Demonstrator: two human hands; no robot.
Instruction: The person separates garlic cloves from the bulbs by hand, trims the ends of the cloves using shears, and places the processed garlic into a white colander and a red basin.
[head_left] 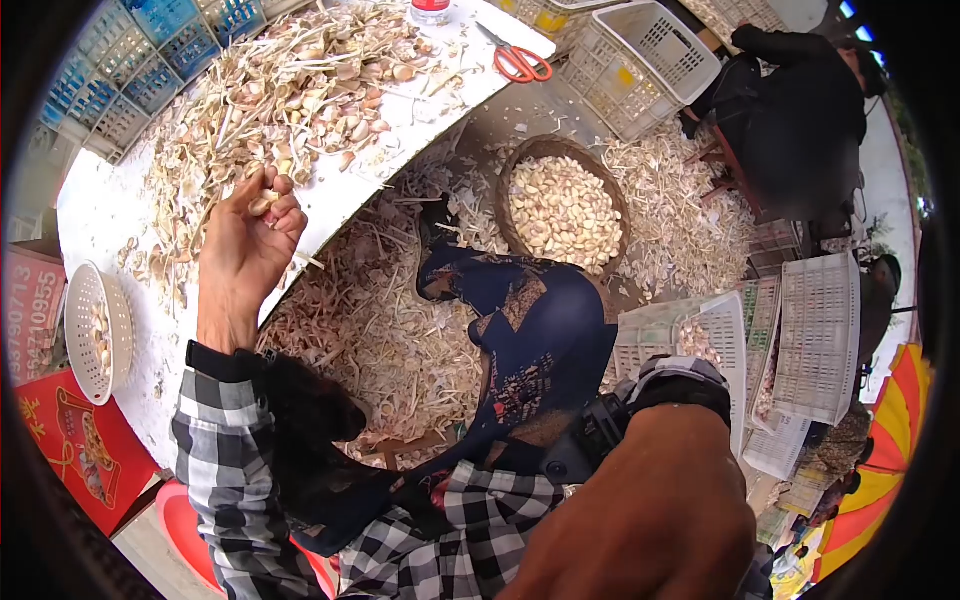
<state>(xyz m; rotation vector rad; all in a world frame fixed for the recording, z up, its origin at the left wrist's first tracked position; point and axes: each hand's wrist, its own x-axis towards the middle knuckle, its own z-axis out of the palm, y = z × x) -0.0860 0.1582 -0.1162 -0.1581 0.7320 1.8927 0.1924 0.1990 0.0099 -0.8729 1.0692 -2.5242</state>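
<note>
My left hand (pixel 248 250) is raised over the white table, palm turned up. Its fingers are curled around garlic cloves (pixel 263 205). Just beyond it spreads a heap of garlic stalks, skins and loose cloves (pixel 300 90). My right hand (pixel 650 510) is very large and close to the camera at the bottom right, away from the table. The back of that hand shows, but its fingers are cut off or hidden, so whether it grips anything is not visible. A black strap and a small camera-like device (pixel 585 445) sit at its wrist.
Orange-handled scissors (pixel 522 65) lie on the white table (pixel 400 140). A white colander (pixel 98 333) holds a few cloves. By my knee stands a basket (pixel 508 210) of peeled-looking cloves. Plastic crates (pixel 640 70) and a seated person (pixel 800 120) are at the right; skins litter the floor.
</note>
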